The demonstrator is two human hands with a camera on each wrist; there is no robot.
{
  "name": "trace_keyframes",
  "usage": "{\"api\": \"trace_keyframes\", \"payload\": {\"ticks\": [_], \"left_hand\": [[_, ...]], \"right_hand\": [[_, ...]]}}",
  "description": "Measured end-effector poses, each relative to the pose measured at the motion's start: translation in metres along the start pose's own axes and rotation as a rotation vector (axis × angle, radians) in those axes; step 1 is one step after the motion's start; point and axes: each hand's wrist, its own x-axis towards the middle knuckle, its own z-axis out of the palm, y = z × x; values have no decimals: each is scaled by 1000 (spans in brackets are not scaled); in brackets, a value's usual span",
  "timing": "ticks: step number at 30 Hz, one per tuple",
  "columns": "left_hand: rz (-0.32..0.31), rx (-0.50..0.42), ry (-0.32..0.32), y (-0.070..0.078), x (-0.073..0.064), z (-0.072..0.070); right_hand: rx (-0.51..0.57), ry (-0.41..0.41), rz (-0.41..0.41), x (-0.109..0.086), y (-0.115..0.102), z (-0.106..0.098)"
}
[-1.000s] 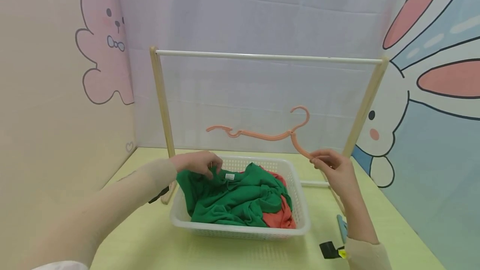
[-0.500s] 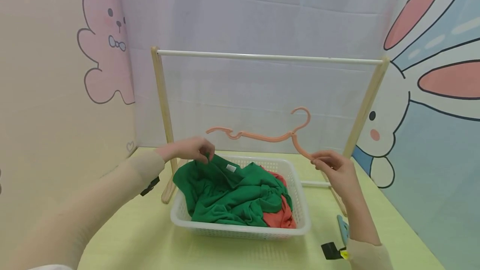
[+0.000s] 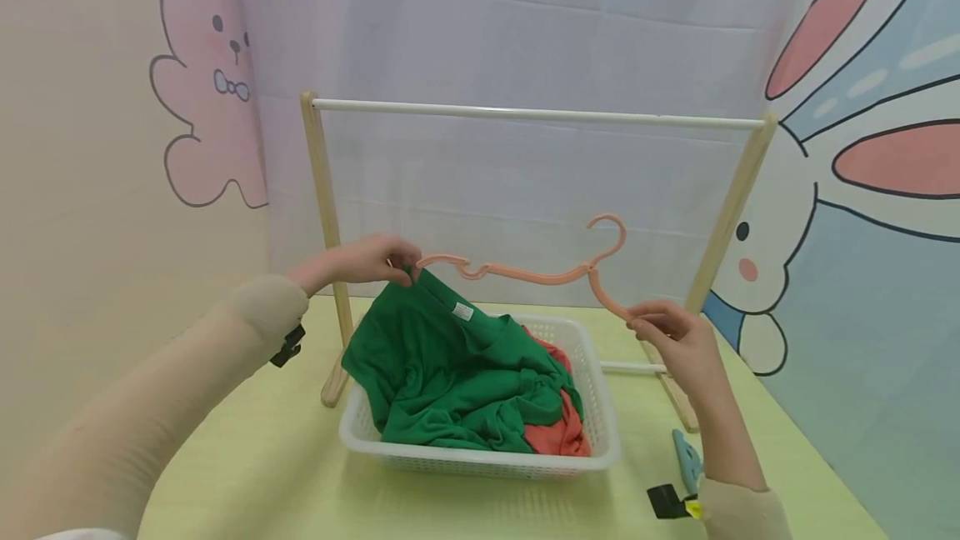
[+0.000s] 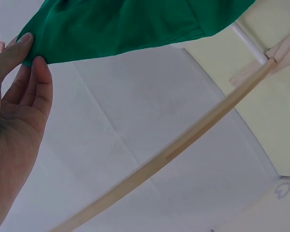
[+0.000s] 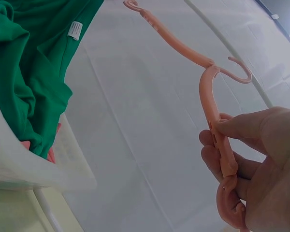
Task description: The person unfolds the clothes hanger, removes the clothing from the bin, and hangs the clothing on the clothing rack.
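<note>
In the head view my left hand [image 3: 378, 260] pinches the edge of a green garment [image 3: 457, 373], lifting one corner above the white basket [image 3: 480, 460]. A white label [image 3: 462, 312] shows inside the raised edge. The left wrist view shows thumb and fingertips at the corner of the green cloth [image 4: 121, 29]. My right hand [image 3: 678, 348] grips one arm of an orange clothes hanger [image 3: 547, 277], its hook [image 5: 244, 75] pointing up in the head view. The hanger's far end overlaps the left fingertips in the head view. Most of the garment still lies in the basket.
A rack with a white bar [image 3: 525, 113] and wooden legs [image 3: 324, 190] stands behind the basket. Red cloth [image 3: 558, 436] lies under the green garment. A blue object [image 3: 687, 461] lies on the table [image 3: 247, 457] beside my right forearm.
My left hand has risen and moved left, raising the garment's corner out of the basket to the hanger's end. The right hand and hanger have shifted slightly right.
</note>
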Motion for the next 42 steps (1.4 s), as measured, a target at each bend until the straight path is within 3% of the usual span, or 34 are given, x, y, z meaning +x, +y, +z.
{"api": "trace_keyframes", "payload": {"ticks": [7, 15, 30, 42], "left_hand": [[28, 34, 30, 1, -5, -9], [-33, -3, 12, 10, -8, -11], [-9, -53, 10, 19, -6, -6], [17, -46, -9, 33, 5, 1]], "right_hand": [[-4, -1, -1, 0, 1, 0], [-19, -15, -20, 3, 0, 2], [-49, -62, -53, 13, -4, 6], [-78, -86, -75, 20, -8, 13]]}}
